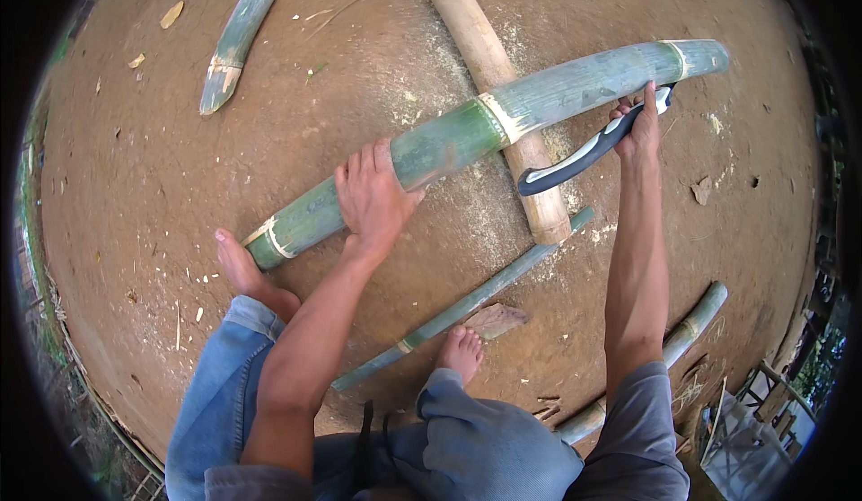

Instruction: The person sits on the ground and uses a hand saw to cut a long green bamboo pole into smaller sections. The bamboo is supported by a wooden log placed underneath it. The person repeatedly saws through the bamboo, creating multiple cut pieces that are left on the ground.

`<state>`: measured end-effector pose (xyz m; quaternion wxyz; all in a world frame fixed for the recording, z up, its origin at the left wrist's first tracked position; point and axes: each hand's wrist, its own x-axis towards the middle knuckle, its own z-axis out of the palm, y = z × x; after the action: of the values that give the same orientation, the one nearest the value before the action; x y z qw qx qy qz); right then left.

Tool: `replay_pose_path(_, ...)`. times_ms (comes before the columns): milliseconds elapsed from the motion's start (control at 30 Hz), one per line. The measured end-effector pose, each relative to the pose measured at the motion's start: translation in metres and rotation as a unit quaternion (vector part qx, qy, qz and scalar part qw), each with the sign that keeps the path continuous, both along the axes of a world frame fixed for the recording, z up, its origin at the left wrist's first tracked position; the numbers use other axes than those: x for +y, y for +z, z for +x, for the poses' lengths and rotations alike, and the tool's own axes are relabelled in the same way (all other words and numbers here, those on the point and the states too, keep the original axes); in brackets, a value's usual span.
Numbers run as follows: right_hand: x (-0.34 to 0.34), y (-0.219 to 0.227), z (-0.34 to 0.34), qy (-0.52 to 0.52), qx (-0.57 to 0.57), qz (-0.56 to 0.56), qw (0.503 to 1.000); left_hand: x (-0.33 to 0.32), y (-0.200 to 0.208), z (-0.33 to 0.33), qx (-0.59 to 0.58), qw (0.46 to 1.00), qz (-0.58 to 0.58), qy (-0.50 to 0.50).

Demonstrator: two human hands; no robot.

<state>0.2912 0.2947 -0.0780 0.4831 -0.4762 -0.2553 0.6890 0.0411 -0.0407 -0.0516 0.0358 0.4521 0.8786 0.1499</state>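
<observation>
A thick green bamboo pole [485, 133] lies on the dirt ground [135, 187], propped across a pale bamboo log [494, 79], running lower left to upper right. The left hand [373, 200] presses flat on it; the right hand [639, 124] grips a saw handle [584, 153] against its far end.

four green bamboo poles [485, 128], one short green piece [233, 48] — one tan log [494, 70], one saw [584, 153]

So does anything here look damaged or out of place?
Mostly no. The short bamboo piece lying apart at upper left has a split, slanted end, and pale sawdust is scattered on the dirt around the tan log.
</observation>
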Motion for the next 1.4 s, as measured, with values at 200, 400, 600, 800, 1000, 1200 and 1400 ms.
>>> replay_pose_path(200,-0.007,0.0,-0.003,0.002,-0.023,-0.026,0.999,0.003,0.004,0.002,0.0,1.0,-0.023,0.004)
replay_pose_path(400,-0.061,0.032,0.036,-0.05,-0.033,-0.038,0.997,0.002,0.008,-0.004,-0.032,0.999,-0.021,-0.022)
replay_pose_path(600,-0.168,0.086,0.063,-0.06,-0.141,0.02,0.988,-0.002,0.017,-0.011,-0.07,0.996,-0.007,-0.059)
replay_pose_path(800,-0.259,0.108,0.06,0.095,-0.276,0.145,0.945,0.001,0.003,-0.007,-0.068,0.997,-0.004,0.02)
replay_pose_path(1000,-0.307,0.109,0.037,0.361,-0.345,0.167,0.851,0.013,0.007,0.007,-0.051,0.996,0.015,0.072)
replay_pose_path(1200,-0.313,0.11,0.002,0.459,-0.391,0.188,0.775,0.017,0.007,0.006,-0.03,0.998,0.027,0.055)
replay_pose_path(1400,-0.306,0.104,-0.016,0.478,-0.412,0.184,0.754,0.026,0.011,0.007,-0.054,0.997,0.022,0.059)
